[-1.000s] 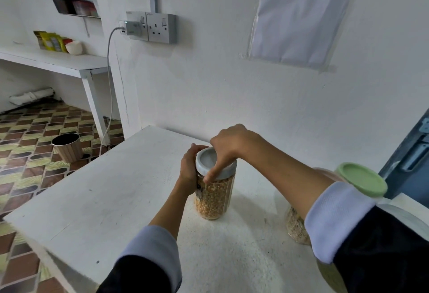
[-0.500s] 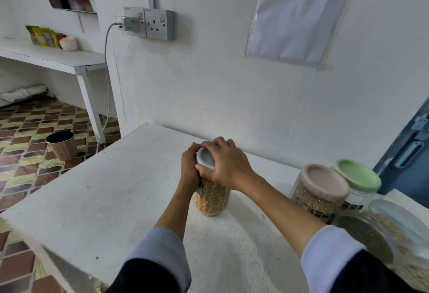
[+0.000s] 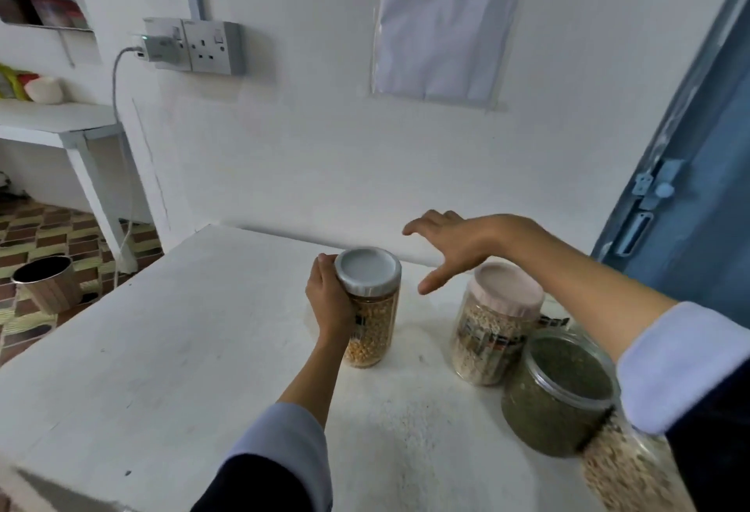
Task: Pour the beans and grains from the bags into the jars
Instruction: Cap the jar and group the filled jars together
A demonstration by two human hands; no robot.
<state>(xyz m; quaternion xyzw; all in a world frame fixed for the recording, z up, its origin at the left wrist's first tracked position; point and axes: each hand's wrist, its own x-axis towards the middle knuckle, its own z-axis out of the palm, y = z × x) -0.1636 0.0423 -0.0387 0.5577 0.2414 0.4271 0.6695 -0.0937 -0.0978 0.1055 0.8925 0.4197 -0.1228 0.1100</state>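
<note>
White wall stands behind a white worktop (image 3: 142, 349), with a plug socket (image 3: 213, 47) up on the left and a paper sheet (image 3: 446, 20) pinned higher up. On the floor far left sits a small bin (image 3: 46, 284). My left hand (image 3: 330, 300) has its grip curled round the side of the corn jar (image 3: 371, 316), which stands upright on the worktop with its grey lid (image 3: 368, 268) on. My right hand (image 3: 450, 245) floats in the air just past that lid, fingers spread wide, holding nothing. Further right are a jar with a pink lid (image 3: 493, 333), then a big jar of green beans (image 3: 562, 394) with no lid showing, and part of another jar at the edge. I see no bags. I think the corn jar is done and closed. Next I would let go of it and reach for the open green jar, which needs a lid.
</note>
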